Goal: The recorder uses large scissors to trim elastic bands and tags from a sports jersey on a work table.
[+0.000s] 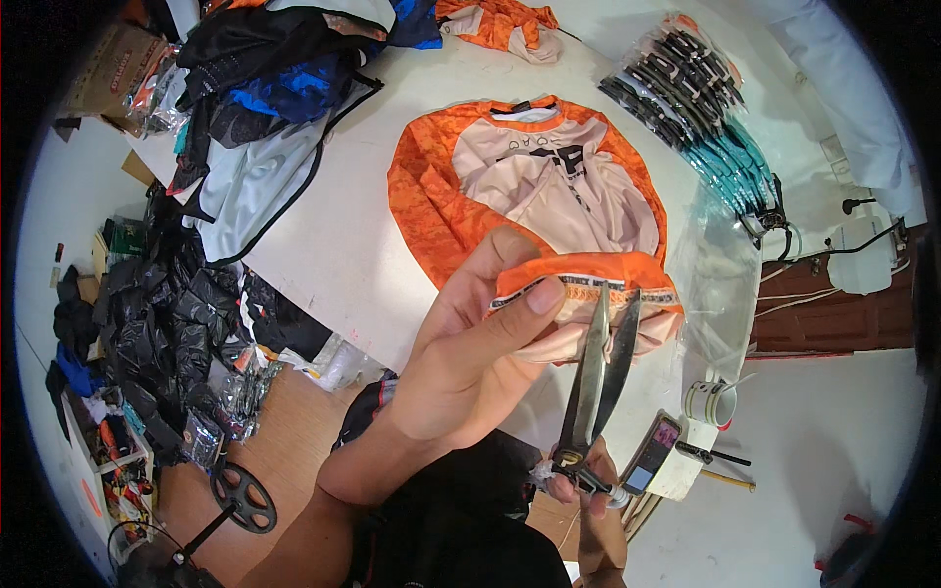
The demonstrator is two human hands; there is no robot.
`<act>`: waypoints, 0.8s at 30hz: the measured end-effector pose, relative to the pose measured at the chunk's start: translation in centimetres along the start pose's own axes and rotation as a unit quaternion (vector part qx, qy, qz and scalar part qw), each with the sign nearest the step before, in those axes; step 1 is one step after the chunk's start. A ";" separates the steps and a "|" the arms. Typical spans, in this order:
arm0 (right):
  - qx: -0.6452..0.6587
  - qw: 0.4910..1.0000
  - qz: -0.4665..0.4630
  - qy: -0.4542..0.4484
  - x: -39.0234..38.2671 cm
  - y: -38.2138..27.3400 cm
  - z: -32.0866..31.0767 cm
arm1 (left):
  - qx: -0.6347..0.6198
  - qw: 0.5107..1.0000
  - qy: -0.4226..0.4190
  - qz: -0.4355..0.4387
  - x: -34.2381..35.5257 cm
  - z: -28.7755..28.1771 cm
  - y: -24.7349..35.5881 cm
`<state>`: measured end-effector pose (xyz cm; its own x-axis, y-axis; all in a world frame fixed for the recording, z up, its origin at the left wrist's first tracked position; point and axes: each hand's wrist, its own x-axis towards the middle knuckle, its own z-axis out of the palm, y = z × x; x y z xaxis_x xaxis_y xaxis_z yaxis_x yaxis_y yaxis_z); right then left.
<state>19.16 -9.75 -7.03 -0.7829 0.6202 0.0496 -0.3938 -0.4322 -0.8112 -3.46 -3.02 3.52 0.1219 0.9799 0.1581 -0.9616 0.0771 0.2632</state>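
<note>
My left hand (470, 363) pinches a folded edge of orange and pale pink fabric (642, 269), thumb on top, and holds it up over the table. A narrow printed tape runs along the edge, with stitching beside it. My right hand (583, 485) grips a pair of scissors (580, 382) by the handles. Their blades stand apart, tips up against the taped edge. Just beyond lies an orange and pale pink long-sleeved shirt (549, 186), spread on the white table (314, 255). I cannot tell whether the held fabric belongs to it.
Dark, blue and white garments (265, 108) pile up at the far left. Bagged black and teal items (696, 108) lie at the far right. By the right edge are a phone (654, 453) and a mug (710, 403). Black plastic bags (162, 323) heap up at the left.
</note>
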 end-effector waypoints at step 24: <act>0.034 0.997 -0.027 -0.069 -1.6 0.7 -0.8 | 0.052 0.995 0.057 0.058 0.7 0.2 0.1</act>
<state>20.48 -10.52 -8.13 -0.8162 0.5505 0.1751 -0.4656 -0.4476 -0.7635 -3.39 -2.37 3.88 -0.0237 0.9960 0.0861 -0.9361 -0.0524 0.3477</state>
